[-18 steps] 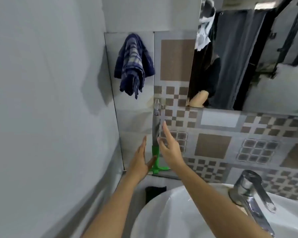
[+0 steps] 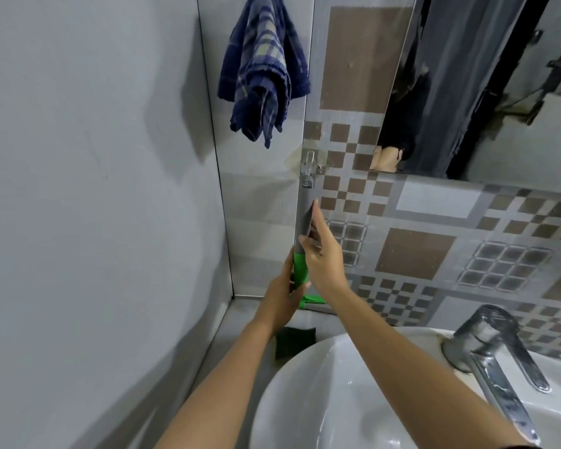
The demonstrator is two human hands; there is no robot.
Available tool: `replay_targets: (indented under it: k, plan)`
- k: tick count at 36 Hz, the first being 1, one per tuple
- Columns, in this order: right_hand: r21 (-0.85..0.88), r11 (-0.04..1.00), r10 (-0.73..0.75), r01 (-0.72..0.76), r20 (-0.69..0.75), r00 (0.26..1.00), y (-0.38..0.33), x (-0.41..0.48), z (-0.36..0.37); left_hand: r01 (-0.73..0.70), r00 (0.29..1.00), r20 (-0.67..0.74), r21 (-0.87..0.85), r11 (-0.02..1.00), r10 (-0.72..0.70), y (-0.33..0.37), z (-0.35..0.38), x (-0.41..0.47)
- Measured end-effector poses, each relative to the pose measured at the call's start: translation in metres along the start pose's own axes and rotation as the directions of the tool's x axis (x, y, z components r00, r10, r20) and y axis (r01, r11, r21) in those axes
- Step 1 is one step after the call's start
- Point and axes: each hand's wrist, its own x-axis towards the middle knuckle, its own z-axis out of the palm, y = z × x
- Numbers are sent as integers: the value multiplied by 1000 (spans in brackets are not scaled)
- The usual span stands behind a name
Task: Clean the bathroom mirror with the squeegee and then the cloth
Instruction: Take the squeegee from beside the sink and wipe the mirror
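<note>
The squeegee (image 2: 304,218) hangs upright from a wall hook, with a grey handle above and a green neck and blade below. My left hand (image 2: 280,296) wraps the green neck. On the grey handle just above it, my right hand (image 2: 323,259) has its fingers closed around the shaft, index finger stretched upward. A blue checked cloth (image 2: 263,69) hangs on the wall at the upper left of the handle. The mirror (image 2: 486,85) fills the upper right, above the patterned tiles.
A white basin (image 2: 321,400) sits below my arms with a chrome tap (image 2: 496,354) at its right. A dark green scrub pad (image 2: 293,343) lies on the ledge left of the basin. A plain grey wall (image 2: 78,189) closes in the left side.
Both hands were open and just short of the squeegee; now both have closed on it, left on the green neck, right on the grey handle. The view has moved closer.
</note>
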Motion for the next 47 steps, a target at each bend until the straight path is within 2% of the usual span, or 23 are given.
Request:
replay_targets:
  k: [3,8,13,18,22,24,26,32,35,39,43,47]
  plan:
    - [18,999,-37,37,-27,999,-5,-6,-1,-14,999,-38,20,1000,15,6,-4,-8]
    - [152,982,-90,110,-136,987,-24,-15,-12,-89,993,-69,46,995,92,22,-13,-16]
    - [111,961,-221,252,-236,946,-51,-17,-51,-232,964,-95,161,959,249,62,-17,-24]
    - [50,928,-339,370,-302,891,-85,-22,-104,-358,922,-39,287,888,385,111,-15,-24]
    - [27,919,-357,392,-363,861,-112,-31,-156,-415,901,51,386,824,430,152,-8,-23]
    - [68,919,-337,387,-372,865,-119,-38,-186,-443,891,115,437,783,439,171,-3,-25]
    - [66,924,-332,377,-353,875,-123,-49,-219,-463,882,169,477,747,440,187,3,-27]
    - [-263,942,-274,208,-246,930,-123,-89,-311,-487,872,229,512,708,433,225,28,-37]
    - [-482,854,-283,197,-112,953,-125,-106,-345,-539,836,229,512,669,498,244,47,-40]
    - [-751,608,-299,258,85,950,-129,-117,-378,-612,769,229,529,587,596,264,74,-46]
    - [-777,499,-294,382,263,919,-135,-125,-376,-662,723,255,524,536,642,277,100,-55]
    - [-766,492,-344,413,265,901,-143,-127,-363,-719,657,256,497,486,709,287,119,-62]
